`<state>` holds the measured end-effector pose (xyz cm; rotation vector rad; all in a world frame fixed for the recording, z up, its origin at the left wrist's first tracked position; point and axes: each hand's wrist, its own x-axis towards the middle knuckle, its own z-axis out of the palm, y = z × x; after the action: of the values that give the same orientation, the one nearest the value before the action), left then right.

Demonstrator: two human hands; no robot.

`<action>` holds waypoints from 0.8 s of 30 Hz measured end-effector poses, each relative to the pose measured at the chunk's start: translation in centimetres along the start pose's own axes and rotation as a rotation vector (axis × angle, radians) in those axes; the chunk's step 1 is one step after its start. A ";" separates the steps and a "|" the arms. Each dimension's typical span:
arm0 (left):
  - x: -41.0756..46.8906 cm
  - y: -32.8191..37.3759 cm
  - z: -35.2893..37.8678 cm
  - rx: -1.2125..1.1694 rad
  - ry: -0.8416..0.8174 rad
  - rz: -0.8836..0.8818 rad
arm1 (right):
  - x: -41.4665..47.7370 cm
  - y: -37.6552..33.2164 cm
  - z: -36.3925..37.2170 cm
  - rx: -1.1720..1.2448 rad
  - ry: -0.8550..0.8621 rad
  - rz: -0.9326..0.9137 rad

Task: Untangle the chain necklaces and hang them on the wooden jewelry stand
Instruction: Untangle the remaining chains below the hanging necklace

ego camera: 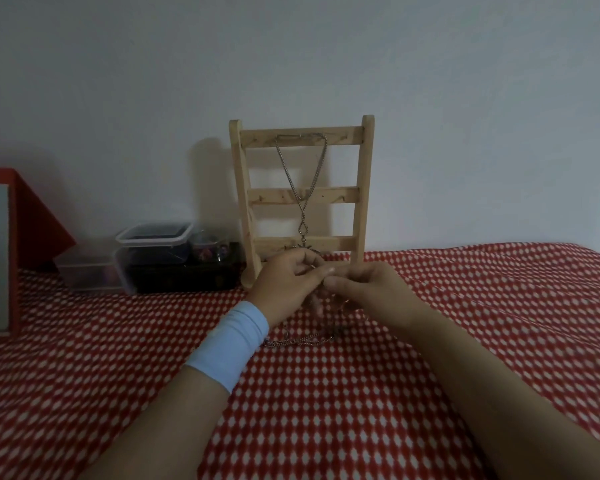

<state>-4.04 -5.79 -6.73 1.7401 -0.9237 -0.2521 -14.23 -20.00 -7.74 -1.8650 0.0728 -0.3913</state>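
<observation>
Red patterned cloth [430, 341], left hand [288, 285] and right hand [368, 292] pinching tangled chain [305, 339], trailing beneath them

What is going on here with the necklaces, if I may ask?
A person is picking apart a tangled chain, with the left hand and right hand both pinching it just in front of the wooden jewelry stand. The rest of that chain trails down onto the red-and-white cloth. One necklace already hangs from the stand's top bar, its pendant down by the bottom rung.
</observation>
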 end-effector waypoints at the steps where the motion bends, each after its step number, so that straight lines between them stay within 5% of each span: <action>1: 0.0 0.1 -0.3 -0.014 -0.039 -0.018 | 0.2 0.2 0.1 0.038 0.023 0.011; 7: -0.2 0.0 -3.7 0.245 -0.381 -0.174 | 1.1 1.2 -0.4 0.144 0.158 0.197; 11: 0.3 -0.1 -7.2 0.265 -0.272 -0.346 | 1.5 2.3 -0.5 0.039 0.236 0.280; 14: 0.5 -0.6 -8.7 0.022 -0.193 -0.457 | 2.0 2.5 -0.4 -0.192 0.274 0.258; 19: 0.1 -2.1 -7.8 -0.286 -0.389 -0.438 | 1.5 2.8 -1.1 -0.879 0.177 0.361; 22: -0.1 -2.5 -6.4 -0.320 -0.502 -0.456 | 1.0 2.5 -0.4 -1.043 0.163 0.155; 24: -0.2 -2.5 -5.8 -0.263 -0.546 -0.416 | 0.8 2.0 0.5 -0.832 0.119 -0.039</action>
<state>0.37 -1.23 -6.72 1.6246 -0.8459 -1.1145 -13.07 -20.42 -9.60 -2.6612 0.3194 -0.5515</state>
